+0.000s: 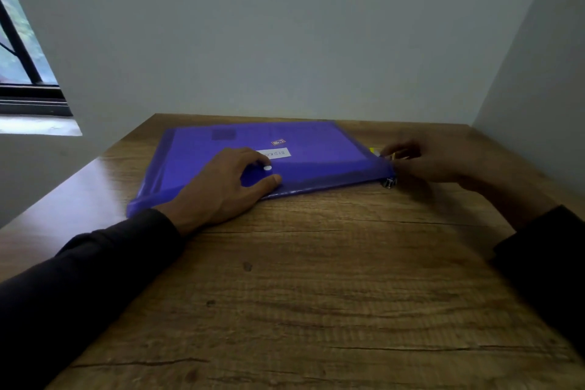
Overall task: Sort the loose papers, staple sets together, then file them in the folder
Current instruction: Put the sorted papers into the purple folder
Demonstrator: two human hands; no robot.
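Flat on table (316, 279), purple folder (316, 149).

We see a translucent purple folder (304, 149) lying flat at the far edge of the desk (316, 279), turned slightly askew; it bears a white label (278, 152) and a white snap button (267, 168) near its front edge.

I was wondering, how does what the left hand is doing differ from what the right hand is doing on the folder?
The left hand lies on top of the purple folder near its white snap, fingers spread and thumb at the front edge; the right hand is at the folder's right corner, fingers curled. The left hand looks sharp; the right hand is blurred, so its grip is unclear. Both wear dark sleeves and touch the folder.
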